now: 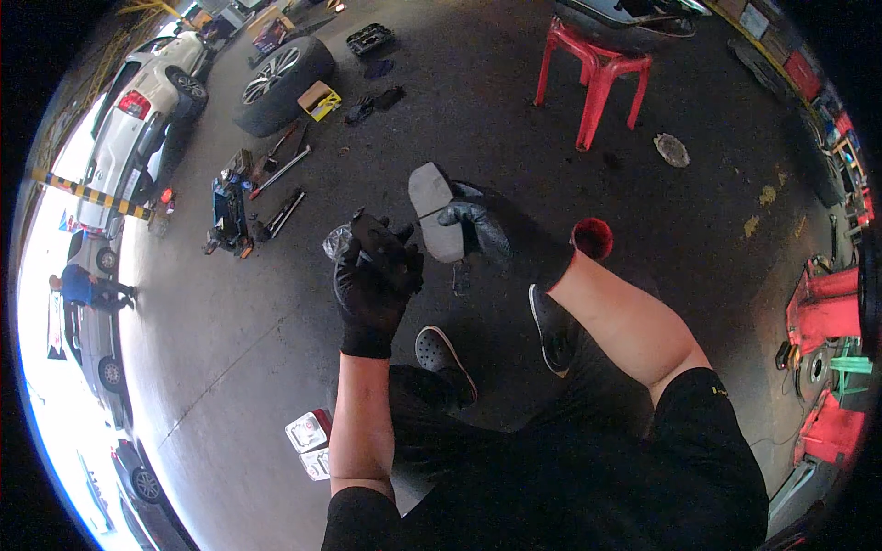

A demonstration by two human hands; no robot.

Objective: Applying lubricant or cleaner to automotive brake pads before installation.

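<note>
My right hand (485, 228), in a black glove, grips a grey brake pad (428, 191) by its right edge. The pad's flat friction face, with a groove across its middle, is turned up toward me. To its left, my left hand (369, 292), also black-gloved, is closed around a dark, flat piece (371, 235) that looks like another brake pad, though black on black hides its outline. Crumpled clear plastic (336, 241) shows at the left side of that hand. The two hands are close together but apart, above the dark floor.
A red cup-like container (593, 237) stands by my right forearm. Ahead are a red plastic stool (597, 69) bearing a black tray, and a wheel (285, 83). Tools and a blue toolbox (228, 207) lie left. White-and-red boxes (308, 432) sit near my left elbow. A person (87, 286) is far left, near parked cars.
</note>
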